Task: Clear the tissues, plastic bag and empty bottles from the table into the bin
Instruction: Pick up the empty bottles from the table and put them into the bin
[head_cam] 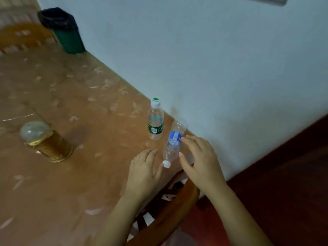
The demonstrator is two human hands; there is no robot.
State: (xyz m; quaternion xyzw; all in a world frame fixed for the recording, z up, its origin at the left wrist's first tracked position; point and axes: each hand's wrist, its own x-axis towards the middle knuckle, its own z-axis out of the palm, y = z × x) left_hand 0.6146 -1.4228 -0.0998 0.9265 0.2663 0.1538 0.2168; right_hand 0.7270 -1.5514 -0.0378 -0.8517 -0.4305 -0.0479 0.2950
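The right hand (200,160) is spread and relaxed, fingers loosely bent and gripping nothing; its forefinger tip lies at the blue label and its thumb near the neck of the blue-label bottle (173,144), though whether they touch the plastic cannot be told. The left hand (144,171) is open too, palm down with straight fingers, on the other side of the bottle, its thumb just beside the white cap. The bottle lies between the two hands, on its side, cap toward the person and base pointing to the wall.

Just beyond it the green-label bottle (155,121) stands upright with its cap on, near the wall-side edge of the table (88,174). The table wears a brown cloth with a pale leaf pattern. Well apart to the left stands a golden jar (48,141) with a clear domed lid.

The table's long edge runs along the pale blue wall (213,59). A wooden chair (182,199) sits against the near edge, under the forearms, with dark red-brown floor (292,174) to the right. At the far end, against the wall, stands the bin (65,31) — green, with a black liner — and a second chair (24,36) shows blurred to its left.
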